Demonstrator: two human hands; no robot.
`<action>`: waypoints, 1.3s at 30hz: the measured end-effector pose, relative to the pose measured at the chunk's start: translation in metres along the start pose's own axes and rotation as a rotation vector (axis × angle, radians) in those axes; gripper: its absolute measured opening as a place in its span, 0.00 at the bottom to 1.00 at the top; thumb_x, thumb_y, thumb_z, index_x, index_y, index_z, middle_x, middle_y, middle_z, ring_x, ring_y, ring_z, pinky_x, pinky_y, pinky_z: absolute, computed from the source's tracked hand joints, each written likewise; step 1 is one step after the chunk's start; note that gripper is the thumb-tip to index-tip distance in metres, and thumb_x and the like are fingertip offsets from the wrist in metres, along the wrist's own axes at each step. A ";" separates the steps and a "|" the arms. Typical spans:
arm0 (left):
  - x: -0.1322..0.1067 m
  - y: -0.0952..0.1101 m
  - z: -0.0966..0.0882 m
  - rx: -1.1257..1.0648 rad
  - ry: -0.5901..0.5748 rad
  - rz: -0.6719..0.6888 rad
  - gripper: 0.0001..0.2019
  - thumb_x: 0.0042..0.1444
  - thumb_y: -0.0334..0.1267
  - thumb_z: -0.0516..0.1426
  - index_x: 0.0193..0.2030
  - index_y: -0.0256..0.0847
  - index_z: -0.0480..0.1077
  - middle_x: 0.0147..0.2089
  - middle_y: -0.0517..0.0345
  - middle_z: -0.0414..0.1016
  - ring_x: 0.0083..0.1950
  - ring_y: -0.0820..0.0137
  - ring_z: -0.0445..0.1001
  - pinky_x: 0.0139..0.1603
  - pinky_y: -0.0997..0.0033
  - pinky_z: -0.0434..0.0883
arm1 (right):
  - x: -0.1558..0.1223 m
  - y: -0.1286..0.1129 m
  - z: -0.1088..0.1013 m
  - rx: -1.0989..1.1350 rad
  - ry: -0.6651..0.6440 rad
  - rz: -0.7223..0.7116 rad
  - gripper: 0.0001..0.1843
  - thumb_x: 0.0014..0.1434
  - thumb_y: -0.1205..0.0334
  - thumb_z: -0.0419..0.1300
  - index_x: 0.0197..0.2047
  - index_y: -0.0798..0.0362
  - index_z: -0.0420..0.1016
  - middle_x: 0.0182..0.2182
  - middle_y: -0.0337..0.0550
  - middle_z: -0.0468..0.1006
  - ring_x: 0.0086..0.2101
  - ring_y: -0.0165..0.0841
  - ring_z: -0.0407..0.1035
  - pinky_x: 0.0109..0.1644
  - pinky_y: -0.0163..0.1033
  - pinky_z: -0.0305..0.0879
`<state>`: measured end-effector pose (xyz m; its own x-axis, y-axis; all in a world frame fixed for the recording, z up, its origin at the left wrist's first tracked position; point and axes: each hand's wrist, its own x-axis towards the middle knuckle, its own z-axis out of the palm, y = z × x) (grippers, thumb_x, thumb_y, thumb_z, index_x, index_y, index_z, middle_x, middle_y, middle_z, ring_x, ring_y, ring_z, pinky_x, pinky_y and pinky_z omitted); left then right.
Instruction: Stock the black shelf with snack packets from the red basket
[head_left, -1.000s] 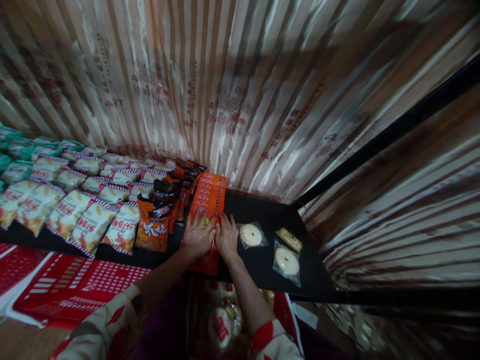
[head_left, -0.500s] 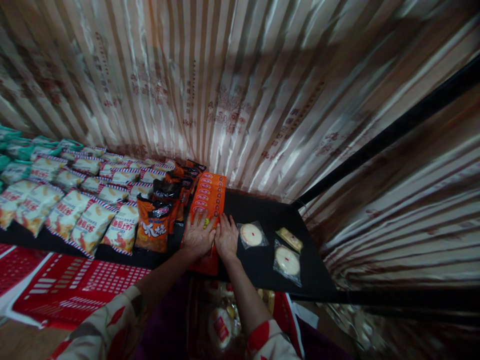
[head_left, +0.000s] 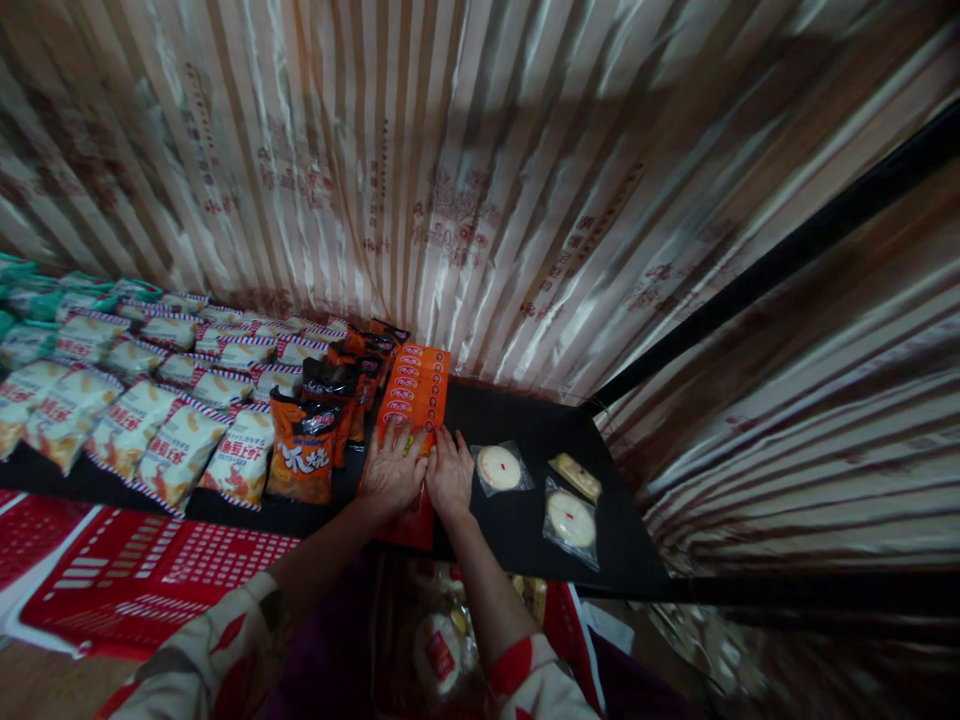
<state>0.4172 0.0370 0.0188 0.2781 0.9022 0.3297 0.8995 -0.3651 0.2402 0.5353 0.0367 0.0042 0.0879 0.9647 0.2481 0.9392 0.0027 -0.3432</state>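
Note:
My left hand (head_left: 393, 470) lies flat on an orange strip of joined snack packets (head_left: 411, 385), fingers stretched toward the curtain. Beside it, my right hand (head_left: 450, 472) presses down on the strip's right edge, also with fingers extended. The two hands nearly touch, and they cover the middle of the strip. Just left of my left hand stands an orange and black snack bag (head_left: 301, 450), with more such bags behind it. To the right of my right hand lies a round white cake (head_left: 499, 468) in clear wrap.
Rows of white snack bags (head_left: 238, 455) fill the left of the black tabletop (head_left: 517, 530). Another wrapped round cake (head_left: 571, 518) and a small yellowish packet (head_left: 576, 475) lie at right. Red baskets (head_left: 157, 575) stand below the front edge. A striped curtain (head_left: 480, 200) hangs behind.
The view has shifted very slightly. Both hands stay flat on the orange strip, with hardly any movement.

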 end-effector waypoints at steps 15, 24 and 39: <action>-0.001 0.004 0.004 0.026 0.037 0.078 0.20 0.60 0.37 0.47 0.58 0.38 0.64 0.60 0.46 0.65 0.64 0.56 0.57 0.63 0.50 0.55 | 0.000 0.000 -0.002 -0.006 0.003 0.001 0.24 0.63 0.66 0.42 0.61 0.57 0.62 0.58 0.45 0.66 0.61 0.39 0.49 0.61 0.45 0.48; -0.005 0.002 0.003 0.011 0.018 0.086 0.19 0.60 0.38 0.47 0.56 0.39 0.66 0.60 0.48 0.66 0.63 0.57 0.58 0.63 0.49 0.55 | -0.001 -0.001 -0.001 0.013 0.004 0.014 0.24 0.62 0.65 0.42 0.60 0.57 0.63 0.58 0.45 0.66 0.61 0.40 0.50 0.61 0.45 0.48; -0.009 0.006 -0.004 0.010 0.006 0.075 0.20 0.60 0.37 0.48 0.57 0.38 0.64 0.62 0.49 0.64 0.65 0.55 0.55 0.64 0.48 0.53 | -0.001 0.002 -0.001 0.116 0.048 0.037 0.25 0.64 0.62 0.39 0.59 0.60 0.63 0.57 0.48 0.67 0.60 0.38 0.51 0.62 0.45 0.48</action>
<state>0.4191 0.0255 0.0208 0.3426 0.8712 0.3515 0.8795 -0.4290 0.2061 0.5371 0.0355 0.0039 0.1400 0.9511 0.2754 0.8906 0.0006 -0.4548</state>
